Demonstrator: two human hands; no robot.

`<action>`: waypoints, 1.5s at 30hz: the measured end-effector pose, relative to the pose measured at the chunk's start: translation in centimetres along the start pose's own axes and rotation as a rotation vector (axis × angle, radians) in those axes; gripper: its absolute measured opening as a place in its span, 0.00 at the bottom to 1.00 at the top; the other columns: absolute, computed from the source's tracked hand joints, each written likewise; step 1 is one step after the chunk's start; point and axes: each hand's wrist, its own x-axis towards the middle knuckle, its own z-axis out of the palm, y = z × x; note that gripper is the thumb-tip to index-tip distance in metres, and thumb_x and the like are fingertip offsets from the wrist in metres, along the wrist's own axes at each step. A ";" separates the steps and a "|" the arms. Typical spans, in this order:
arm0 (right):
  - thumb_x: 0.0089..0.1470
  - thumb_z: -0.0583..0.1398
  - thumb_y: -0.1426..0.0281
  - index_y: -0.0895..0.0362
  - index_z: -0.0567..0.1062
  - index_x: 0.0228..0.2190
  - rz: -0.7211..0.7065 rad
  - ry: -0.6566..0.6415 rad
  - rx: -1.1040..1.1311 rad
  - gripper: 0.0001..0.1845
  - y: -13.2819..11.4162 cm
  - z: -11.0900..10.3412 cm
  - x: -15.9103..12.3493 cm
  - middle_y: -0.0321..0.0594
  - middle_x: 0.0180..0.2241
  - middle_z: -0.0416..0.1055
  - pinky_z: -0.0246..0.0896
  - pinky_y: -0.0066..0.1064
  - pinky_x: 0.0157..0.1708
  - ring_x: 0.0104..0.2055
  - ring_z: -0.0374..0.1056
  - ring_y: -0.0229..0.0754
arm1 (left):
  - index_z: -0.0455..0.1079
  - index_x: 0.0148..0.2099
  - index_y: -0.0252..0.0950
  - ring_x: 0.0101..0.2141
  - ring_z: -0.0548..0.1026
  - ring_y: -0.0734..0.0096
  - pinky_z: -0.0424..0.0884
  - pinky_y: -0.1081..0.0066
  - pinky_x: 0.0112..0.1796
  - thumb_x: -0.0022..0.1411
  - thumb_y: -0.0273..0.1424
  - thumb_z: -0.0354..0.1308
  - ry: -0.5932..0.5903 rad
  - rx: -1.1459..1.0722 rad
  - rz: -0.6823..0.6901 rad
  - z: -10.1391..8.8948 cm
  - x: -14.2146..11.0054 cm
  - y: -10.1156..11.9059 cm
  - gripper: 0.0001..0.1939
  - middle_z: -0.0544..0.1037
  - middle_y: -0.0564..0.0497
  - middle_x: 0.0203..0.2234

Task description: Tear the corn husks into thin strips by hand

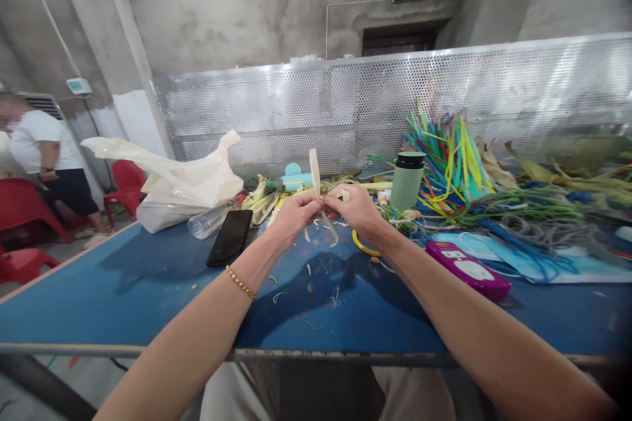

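Over the middle of the blue table (182,306), my left hand (297,214) and my right hand (359,209) meet, fingers pinched together. Between them they hold a pale, flat strip (315,168) that looks like dried husk. One end stands upright above my left fingertips; another length hangs in a curl below, and a folded bit shows at my right fingers. The exact grip point is hidden by the fingertips. Small pale scraps (309,270) lie on the table beneath. A yellow ring (363,245) rests beside my right wrist, and a black phone (230,237) lies left of my left hand.
On the left are a white plastic bag (190,184) and a clear bottle (210,220). A green jar (407,181), a bundle of coloured strips (459,158), tangled cords (538,217) and a purple box (467,270) stand right. A perforated metal screen (276,112) backs the table.
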 end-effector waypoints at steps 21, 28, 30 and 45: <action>0.49 0.60 0.63 0.59 0.73 0.24 -0.129 -0.094 -0.115 0.12 -0.1 -1.1 0.0 0.38 0.23 0.71 0.57 0.28 0.26 0.25 0.64 0.37 | 0.73 0.30 0.29 0.26 0.72 0.70 0.66 0.67 0.33 0.54 0.29 0.61 -0.114 -0.329 -0.202 -0.5 -0.2 0.6 0.06 0.75 0.47 0.24; 0.52 0.60 0.60 0.59 0.73 0.33 -0.267 0.378 -0.347 0.14 0.4 -2.4 1.0 0.47 0.37 0.73 0.60 0.36 0.41 0.38 0.67 0.44 | 0.73 0.33 0.28 0.31 0.77 0.66 0.70 0.63 0.41 0.56 0.23 0.60 0.032 -0.544 -0.292 -0.1 -0.2 0.8 0.02 0.78 0.42 0.30; 0.53 0.59 0.63 0.57 0.74 0.30 -0.390 0.440 -0.497 0.10 0.1 -2.3 0.6 0.47 0.37 0.72 0.59 0.37 0.43 0.40 0.66 0.46 | 0.73 0.34 0.28 0.32 0.77 0.67 0.70 0.63 0.42 0.57 0.22 0.59 0.073 -0.585 -0.297 -0.1 -0.1 0.6 0.02 0.79 0.42 0.32; 0.52 0.60 0.66 0.57 0.77 0.22 -0.175 0.052 -0.439 0.11 0.0 1.0 -1.4 0.39 0.20 0.74 0.58 0.29 0.27 0.26 0.70 0.42 | 0.76 0.34 0.32 0.29 0.72 0.75 0.64 0.72 0.35 0.48 0.29 0.68 0.179 -0.562 -0.182 0.2 0.0 -0.1 0.09 0.78 0.49 0.28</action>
